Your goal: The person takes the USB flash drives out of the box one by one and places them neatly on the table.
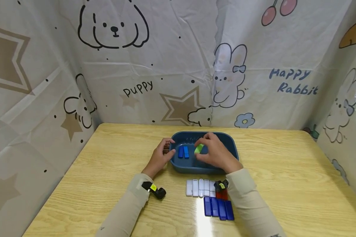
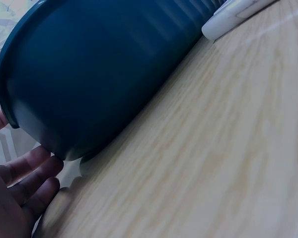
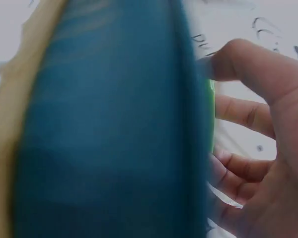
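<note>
The right hand (image 1: 215, 153) is over the right half of a dark blue plastic basin (image 1: 192, 169), pinching a light green flat plastic piece (image 1: 199, 148) between thumb and fingers. In the right wrist view, only a thin strip of the green piece (image 3: 211, 116) shows behind the basin's rim. At the basin's left end, the left hand (image 1: 161, 156) touches the rim with spread, relaxed fingers. Its lower fingertips lie near the basin's outer wall (image 2: 99, 74) in the left wrist view. Two narrow blue pieces (image 1: 183, 152) lie side by side on the basin floor.
In front of the basin, a row of white pieces (image 1: 198, 188) lies on the wooden table (image 1: 112, 158). Red pieces (image 1: 222, 195) sit at its right end, partly behind the wrist camera. Several dark blue pieces (image 1: 218, 208) are nearer. A printed cloth (image 1: 130, 65) hangs behind.
</note>
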`<state>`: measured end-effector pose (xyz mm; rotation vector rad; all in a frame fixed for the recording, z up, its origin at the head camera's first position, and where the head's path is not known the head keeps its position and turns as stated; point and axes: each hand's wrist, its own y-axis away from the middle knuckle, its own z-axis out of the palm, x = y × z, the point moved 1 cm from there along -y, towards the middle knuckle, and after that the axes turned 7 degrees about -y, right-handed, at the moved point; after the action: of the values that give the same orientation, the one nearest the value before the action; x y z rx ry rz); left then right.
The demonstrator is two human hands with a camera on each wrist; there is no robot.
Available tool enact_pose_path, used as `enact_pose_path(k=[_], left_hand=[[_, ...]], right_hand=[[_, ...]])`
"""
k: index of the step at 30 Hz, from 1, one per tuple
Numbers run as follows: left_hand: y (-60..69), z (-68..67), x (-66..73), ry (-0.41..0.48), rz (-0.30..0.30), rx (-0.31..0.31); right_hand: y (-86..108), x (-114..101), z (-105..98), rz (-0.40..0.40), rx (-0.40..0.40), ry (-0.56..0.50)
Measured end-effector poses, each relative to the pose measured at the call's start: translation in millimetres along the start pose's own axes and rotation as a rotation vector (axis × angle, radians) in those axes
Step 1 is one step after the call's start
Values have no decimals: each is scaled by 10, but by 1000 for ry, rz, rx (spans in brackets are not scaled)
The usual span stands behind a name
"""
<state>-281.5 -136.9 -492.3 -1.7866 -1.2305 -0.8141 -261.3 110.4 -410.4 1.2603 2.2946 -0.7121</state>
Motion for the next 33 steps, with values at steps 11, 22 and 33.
enact_pose_path(k=[11, 22, 33], left_hand=[[55, -45, 214, 9, -2, -39], [-12, -3, 15, 8, -10, -8], [-7, 8, 4, -6, -21, 0]], right_hand=[[346, -438, -128, -269, -10, 89], [792, -479, -40, -368, -130, 106], [1040, -393, 112, -198, -317, 75]])
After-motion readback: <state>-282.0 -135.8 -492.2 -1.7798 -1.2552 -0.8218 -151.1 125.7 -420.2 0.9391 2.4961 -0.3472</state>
